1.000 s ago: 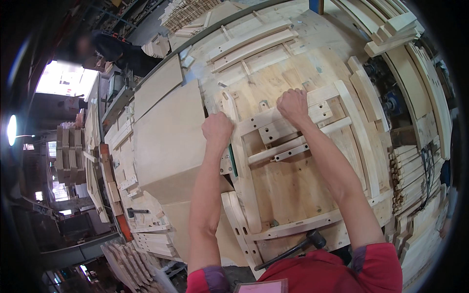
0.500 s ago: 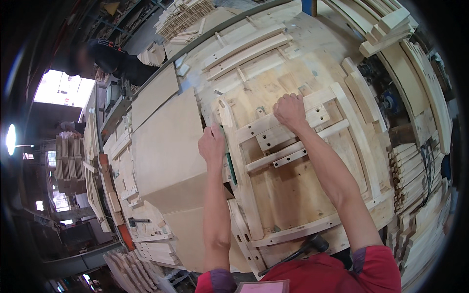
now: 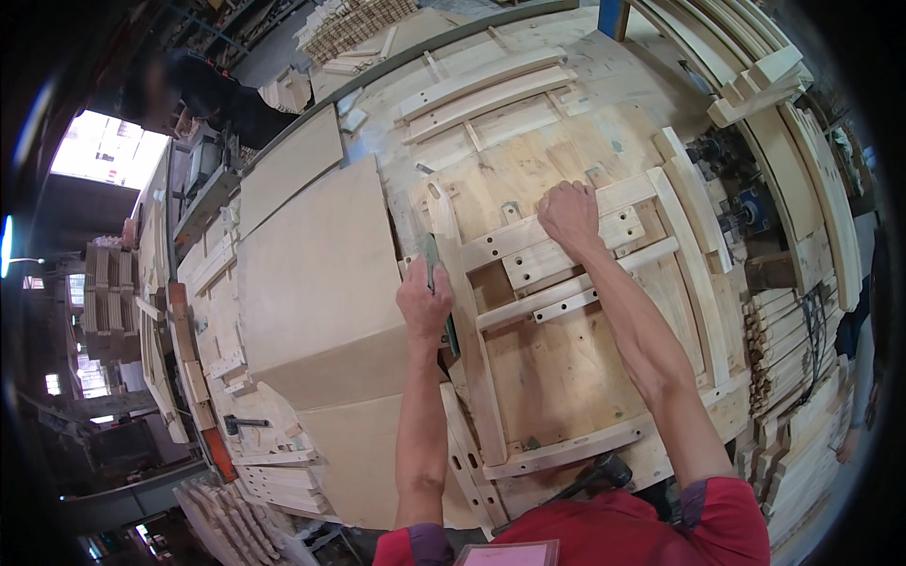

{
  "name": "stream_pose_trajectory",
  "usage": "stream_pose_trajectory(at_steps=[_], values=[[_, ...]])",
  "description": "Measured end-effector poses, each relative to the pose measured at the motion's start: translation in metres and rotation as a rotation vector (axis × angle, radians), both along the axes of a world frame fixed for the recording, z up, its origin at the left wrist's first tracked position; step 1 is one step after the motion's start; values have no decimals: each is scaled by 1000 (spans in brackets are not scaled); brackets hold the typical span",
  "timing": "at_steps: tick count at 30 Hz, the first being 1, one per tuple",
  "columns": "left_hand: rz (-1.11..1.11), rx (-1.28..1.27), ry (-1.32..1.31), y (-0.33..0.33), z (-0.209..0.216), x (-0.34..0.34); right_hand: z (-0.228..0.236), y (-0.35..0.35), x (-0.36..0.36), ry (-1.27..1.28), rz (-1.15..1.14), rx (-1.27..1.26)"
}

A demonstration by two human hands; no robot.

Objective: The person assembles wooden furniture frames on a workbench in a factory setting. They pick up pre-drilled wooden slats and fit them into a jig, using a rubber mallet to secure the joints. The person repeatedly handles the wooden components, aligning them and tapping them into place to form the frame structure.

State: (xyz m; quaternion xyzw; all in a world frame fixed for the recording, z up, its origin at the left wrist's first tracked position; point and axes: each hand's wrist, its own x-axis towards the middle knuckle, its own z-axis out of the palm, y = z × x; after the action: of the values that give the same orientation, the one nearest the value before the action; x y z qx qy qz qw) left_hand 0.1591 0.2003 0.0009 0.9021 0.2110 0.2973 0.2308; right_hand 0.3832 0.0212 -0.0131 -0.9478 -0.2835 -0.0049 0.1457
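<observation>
A pale wooden frame (image 3: 694,283) with curved side pieces, cross rails and drilled holes lies on the plywood worktop in front of me. My right hand (image 3: 569,219) is closed over its upper rail, fingers curled down at the far edge. Beside the frame's left side piece (image 3: 477,377), my left hand (image 3: 424,300) is closed around a narrow green bar (image 3: 431,253). The bar shows above and below that hand; its middle is hidden. A short drilled block (image 3: 533,267) sits against the upper rail, below and left of my right hand.
Large tan sheets (image 3: 311,274) cover the bench at left. A black-headed mallet (image 3: 612,472) lies close to my body, another hammer (image 3: 247,424) at far left. Curved wooden rails (image 3: 481,85) lie beyond the frame, stacked slats (image 3: 788,340) at right. A person (image 3: 212,94) stands at upper left.
My left hand has moved slightly nearer and to the right along the green bar, showing more of its upper end. My right hand stays on the rail. The view has shifted a little.
</observation>
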Motion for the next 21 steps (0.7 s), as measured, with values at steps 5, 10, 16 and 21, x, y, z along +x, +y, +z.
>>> stream_pose_trajectory(at_steps=[5,10,16,21], values=[[-48,-16,-10,-1,4,0,-4,-3,-1,-32,8,108],[-82,-29,0,4,4,-2,-5,-3,-2,-50,23,151],[-94,-68,-35,2,7,0,-5,-4,-1,-65,27,185],[-95,-57,-3,1,9,1,-5,-5,-1,-63,28,177]])
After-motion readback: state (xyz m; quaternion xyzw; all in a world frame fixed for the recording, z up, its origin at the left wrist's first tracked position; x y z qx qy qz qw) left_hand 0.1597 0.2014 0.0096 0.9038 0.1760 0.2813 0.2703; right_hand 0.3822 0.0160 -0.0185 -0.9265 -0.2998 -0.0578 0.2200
